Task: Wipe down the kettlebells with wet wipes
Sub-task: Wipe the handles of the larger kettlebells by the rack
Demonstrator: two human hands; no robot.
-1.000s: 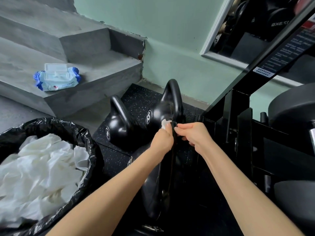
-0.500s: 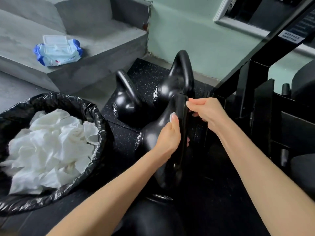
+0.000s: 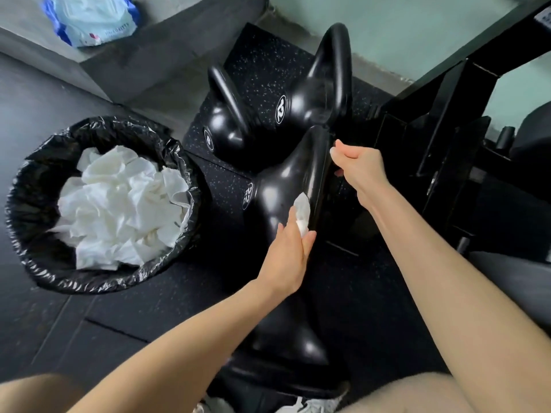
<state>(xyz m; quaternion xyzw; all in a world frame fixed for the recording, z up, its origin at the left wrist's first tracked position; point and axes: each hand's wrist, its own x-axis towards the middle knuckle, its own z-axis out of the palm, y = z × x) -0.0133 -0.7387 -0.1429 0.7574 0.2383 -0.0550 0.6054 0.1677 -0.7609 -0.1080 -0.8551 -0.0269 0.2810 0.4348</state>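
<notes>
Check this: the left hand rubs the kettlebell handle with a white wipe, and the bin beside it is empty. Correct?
No: in the head view the bin holds crumpled white wipes. The left hand does press a white wipe to the kettlebell handle.

At centre the left hand (image 3: 290, 257) pinches a white wet wipe (image 3: 302, 214) against the handle of the black kettlebell marked 22 (image 3: 277, 189), the right hand (image 3: 356, 168) grips that handle's top toward 1 o'clock, more kettlebells (image 3: 310, 105) stand at 12, a bin (image 3: 29, 186) of used wipes (image 3: 119, 204) sits at 9 and a wipes pack (image 3: 92, 19) at 11.
</notes>
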